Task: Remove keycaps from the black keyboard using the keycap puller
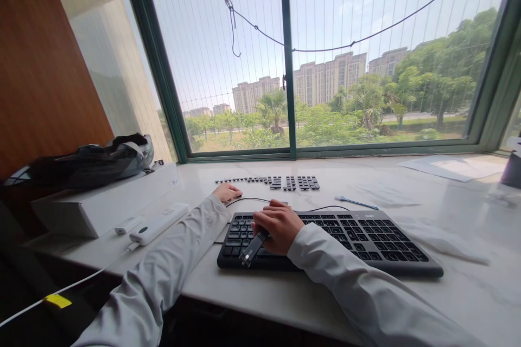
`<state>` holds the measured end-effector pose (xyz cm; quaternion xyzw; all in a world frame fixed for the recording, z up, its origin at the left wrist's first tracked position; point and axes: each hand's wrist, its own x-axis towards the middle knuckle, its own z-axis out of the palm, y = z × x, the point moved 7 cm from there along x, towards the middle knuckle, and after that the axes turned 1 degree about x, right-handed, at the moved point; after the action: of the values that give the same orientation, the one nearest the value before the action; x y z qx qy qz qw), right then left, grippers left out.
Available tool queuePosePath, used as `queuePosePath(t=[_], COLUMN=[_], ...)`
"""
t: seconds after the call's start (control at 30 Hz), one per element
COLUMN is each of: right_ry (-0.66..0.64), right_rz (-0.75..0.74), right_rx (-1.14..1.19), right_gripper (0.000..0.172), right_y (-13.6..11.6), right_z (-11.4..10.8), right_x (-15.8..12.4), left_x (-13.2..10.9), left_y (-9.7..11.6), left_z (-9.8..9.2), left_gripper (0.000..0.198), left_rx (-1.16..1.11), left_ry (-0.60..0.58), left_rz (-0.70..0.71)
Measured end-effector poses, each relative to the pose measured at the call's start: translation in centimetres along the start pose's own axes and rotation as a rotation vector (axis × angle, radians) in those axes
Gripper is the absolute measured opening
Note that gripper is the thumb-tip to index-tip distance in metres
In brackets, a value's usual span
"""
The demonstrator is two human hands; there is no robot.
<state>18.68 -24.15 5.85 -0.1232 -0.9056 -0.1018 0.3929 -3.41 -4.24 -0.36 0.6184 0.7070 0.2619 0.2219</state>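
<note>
A black keyboard [366,238] lies on the white marble sill in front of me. My right hand [277,226] rests over its left part, fingers closed round a small dark tool [251,249] that sticks out toward me. My left hand [227,192] reaches past the keyboard's far left corner, fingers curled and pressed down on the sill near the keyboard's black cable [252,199]; what it holds, if anything, is hidden. Rows of loose black keycaps [285,181] lie beyond both hands, toward the window.
A white box [101,206] with a dark bag [89,162] on top stands at the left. A white power bank with cable [157,225] lies beside it. A blue pen-like tool [358,204] lies behind the keyboard. Paper [451,167] sits at the far right by the window.
</note>
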Motion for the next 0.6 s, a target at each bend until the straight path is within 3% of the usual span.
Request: queuePosePath(t=[0.3,0.43,0.6], right_ry=[-0.017,-0.011,-0.011], right_rz=[-0.002,0.000,-0.005], right_rx=[-0.039,-0.068,-0.089], right_gripper=[0.005,0.005,0.006], right_y=[0.0,0.0,-0.1], right_z=[0.2,0.2,0.1], right_x=[0.0,0.0,0.1], left_x=[-0.1,-0.7,-1.4], left_y=[0.6,1.6,2.3], left_z=[-2.2,-1.9,-0.7], left_gripper=[0.026,0.032,0.026], left_rx=[0.361,0.439,0.494], left_ry=[0.160,0.090,0.020], left_rz=[0.103,0.216,0.269])
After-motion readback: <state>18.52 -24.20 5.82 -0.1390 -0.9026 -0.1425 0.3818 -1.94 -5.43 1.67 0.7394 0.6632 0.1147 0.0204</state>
